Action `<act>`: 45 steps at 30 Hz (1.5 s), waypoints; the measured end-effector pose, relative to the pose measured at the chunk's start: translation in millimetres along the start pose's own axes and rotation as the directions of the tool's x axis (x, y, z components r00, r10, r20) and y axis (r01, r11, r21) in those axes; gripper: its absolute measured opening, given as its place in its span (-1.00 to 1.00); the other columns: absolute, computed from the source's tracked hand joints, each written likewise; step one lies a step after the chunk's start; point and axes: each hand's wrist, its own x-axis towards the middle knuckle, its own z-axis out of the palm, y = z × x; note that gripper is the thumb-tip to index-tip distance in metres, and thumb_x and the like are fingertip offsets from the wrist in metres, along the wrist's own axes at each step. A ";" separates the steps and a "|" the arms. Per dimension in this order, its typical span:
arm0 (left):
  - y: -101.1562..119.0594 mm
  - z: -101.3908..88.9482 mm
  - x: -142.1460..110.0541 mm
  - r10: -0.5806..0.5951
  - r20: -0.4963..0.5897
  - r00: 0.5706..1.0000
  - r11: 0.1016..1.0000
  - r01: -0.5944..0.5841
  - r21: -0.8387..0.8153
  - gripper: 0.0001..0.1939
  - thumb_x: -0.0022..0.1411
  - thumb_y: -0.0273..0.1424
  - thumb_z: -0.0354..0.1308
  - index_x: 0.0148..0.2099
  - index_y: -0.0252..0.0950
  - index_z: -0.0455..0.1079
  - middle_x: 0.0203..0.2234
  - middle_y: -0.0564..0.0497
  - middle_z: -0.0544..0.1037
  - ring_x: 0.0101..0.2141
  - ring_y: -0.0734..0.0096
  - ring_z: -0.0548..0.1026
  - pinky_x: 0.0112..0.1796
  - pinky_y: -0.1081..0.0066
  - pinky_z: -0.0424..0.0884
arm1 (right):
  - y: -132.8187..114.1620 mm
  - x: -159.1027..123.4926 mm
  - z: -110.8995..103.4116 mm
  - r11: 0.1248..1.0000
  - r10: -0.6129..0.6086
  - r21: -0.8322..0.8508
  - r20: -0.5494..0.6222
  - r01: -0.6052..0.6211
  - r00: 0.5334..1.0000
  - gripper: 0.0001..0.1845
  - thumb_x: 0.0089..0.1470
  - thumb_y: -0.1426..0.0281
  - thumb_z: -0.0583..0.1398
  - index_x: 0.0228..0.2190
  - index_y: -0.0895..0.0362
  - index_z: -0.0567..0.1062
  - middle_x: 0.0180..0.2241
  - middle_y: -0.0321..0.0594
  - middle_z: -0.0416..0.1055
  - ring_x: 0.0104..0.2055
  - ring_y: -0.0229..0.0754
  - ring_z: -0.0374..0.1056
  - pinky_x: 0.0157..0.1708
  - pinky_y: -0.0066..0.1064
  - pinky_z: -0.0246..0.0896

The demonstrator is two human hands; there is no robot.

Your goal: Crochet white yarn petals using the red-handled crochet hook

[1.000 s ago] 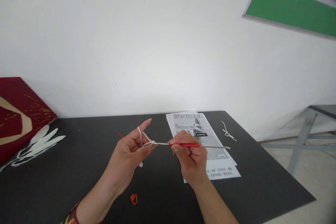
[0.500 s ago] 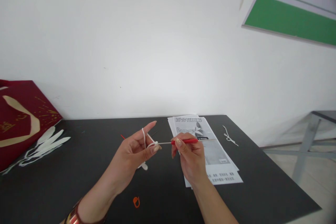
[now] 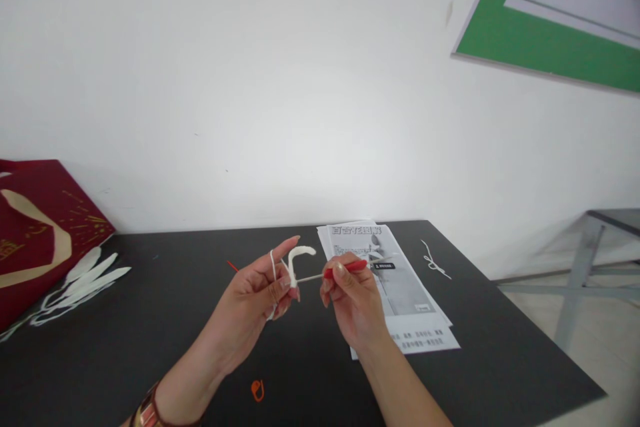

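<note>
My left hand [image 3: 250, 297] pinches a narrow white crocheted strip [image 3: 295, 260] between thumb and fingers; the strip stands up and curls over to the right. White yarn [image 3: 273, 265] is looped round its raised index finger. My right hand [image 3: 357, 303] grips the red handle of a crochet hook [image 3: 350, 269] like a pen. The hook's metal shaft reaches left to the strip at my left fingertips, and its tip is hidden there. Below the hands, an orange stitch marker [image 3: 257, 390] lies on the dark table [image 3: 300, 373].
Printed sheets [image 3: 415, 300] lie under and beyond my right hand. A short knotted white yarn piece [image 3: 434, 263] is to their right. Several white petal-shaped pieces [image 3: 93, 277] lie at left beside a dark red bag [image 3: 35, 227]. A white wall [image 3: 250, 80] rises behind the table.
The white strip has swung from below my left hand to above the fingers. My right hand and the hook have shifted slightly left, and the hook shaft now tilts.
</note>
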 end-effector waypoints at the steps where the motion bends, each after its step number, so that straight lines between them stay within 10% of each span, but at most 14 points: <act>1: 0.0 0.2 -0.7 0.003 0.001 1.000 1.000 -0.003 0.014 -0.45 0.15 -0.38 0.32 0.19 -0.10 0.39 -0.53 0.09 0.46 -0.57 0.61 0.27 -0.53 0.51 0.11 | 1.1 -0.3 0.1 1.000 -0.010 0.005 -0.002 0.010 1.000 -0.82 -0.03 0.31 0.39 -0.52 0.12 0.56 -0.58 -0.36 0.38 -0.61 -0.38 0.25 -0.68 -0.59 0.20; 14: 14.7 -5.4 1.2 -0.060 -0.031 0.998 0.995 0.062 0.078 -0.34 0.13 -0.41 0.31 0.27 -0.19 0.27 -0.50 0.07 0.46 -0.59 0.60 0.26 -0.56 0.50 0.10 | -8.6 -10.3 -3.9 0.729 -0.362 -0.479 0.338 0.489 0.869 -0.89 0.12 0.48 0.25 -0.32 0.06 0.59 -0.39 -0.23 0.42 -0.40 -0.22 0.36 -0.44 -0.36 0.26; 24: 21.4 -20.8 7.2 -0.062 0.016 0.998 0.995 0.061 0.082 -0.38 0.12 -0.46 0.25 0.25 -0.31 0.30 -0.43 -0.03 0.53 -0.56 0.52 0.36 -0.59 0.52 0.25 | -12.6 -14.2 2.9 0.276 -0.352 -0.584 0.678 0.764 0.645 -0.70 0.05 0.62 0.23 -0.20 0.06 0.51 -0.35 -0.17 0.48 -0.31 -0.14 0.34 -0.36 -0.29 0.36; 33: 15.9 -15.8 13.5 -0.042 -0.088 0.995 0.969 0.062 0.238 -0.39 0.12 -0.24 0.33 0.19 -0.32 0.37 -0.55 0.04 0.51 -0.59 0.52 0.35 -0.57 0.52 0.23 | -8.5 -12.5 -2.0 0.072 -0.242 -0.509 0.825 0.858 0.510 -0.64 0.00 0.65 0.11 -0.16 0.13 0.45 -0.34 -0.10 0.51 -0.32 -0.10 0.34 -0.33 -0.24 0.40; 45: 6.2 -7.0 14.9 0.039 -0.154 0.987 0.999 -0.042 -0.018 -0.35 0.16 -0.41 0.30 0.28 -0.29 0.26 -0.19 -0.19 0.66 -0.39 0.47 0.51 -0.32 0.49 0.38 | -3.8 -14.2 -3.1 0.007 -0.292 -0.541 0.803 0.841 0.519 -0.65 0.09 0.62 0.16 -0.08 0.16 0.46 -0.30 -0.07 0.55 -0.30 -0.09 0.39 -0.30 -0.24 0.43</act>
